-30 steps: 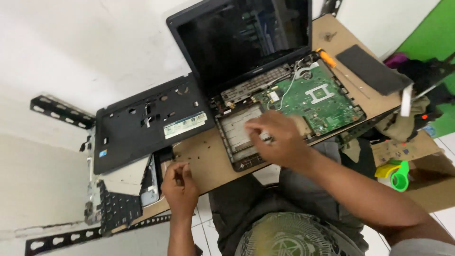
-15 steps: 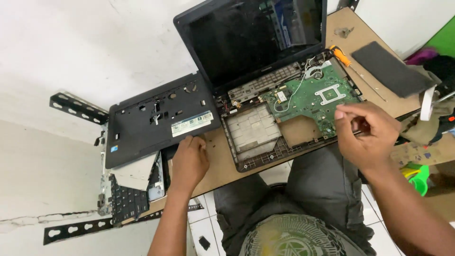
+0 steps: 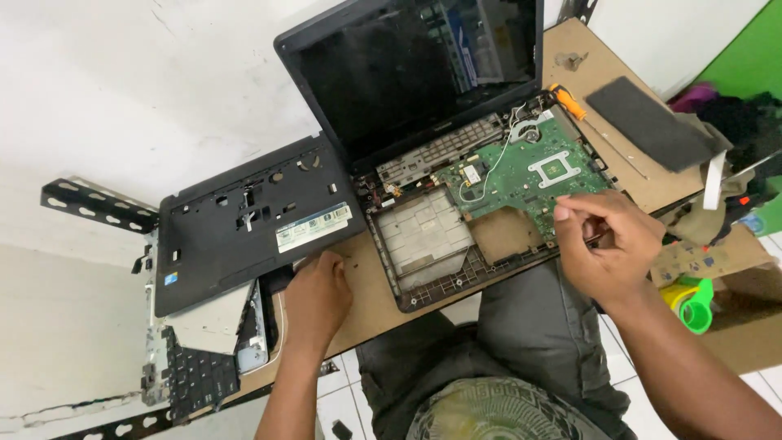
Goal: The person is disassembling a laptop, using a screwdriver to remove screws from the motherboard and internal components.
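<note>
The opened laptop base [image 3: 489, 212] lies on the brown bench [image 3: 366, 285], its green circuit board [image 3: 529, 171] bare inside the shell and the dark screen [image 3: 415, 73] tilted up behind. The right hand [image 3: 611, 244] hovers at the board's near edge, fingers [image 3: 570, 208] pinched together; whether they grip anything cannot be told. The left hand [image 3: 318, 297] rests flat on the bench, fingers curled down, holding nothing visible. Just left lies the removed palm-rest cover [image 3: 244, 220], with a detached keyboard [image 3: 195, 375] below it. An orange-handled screwdriver [image 3: 570, 102] and a black pad [image 3: 648, 122] lie beyond the board.
</note>
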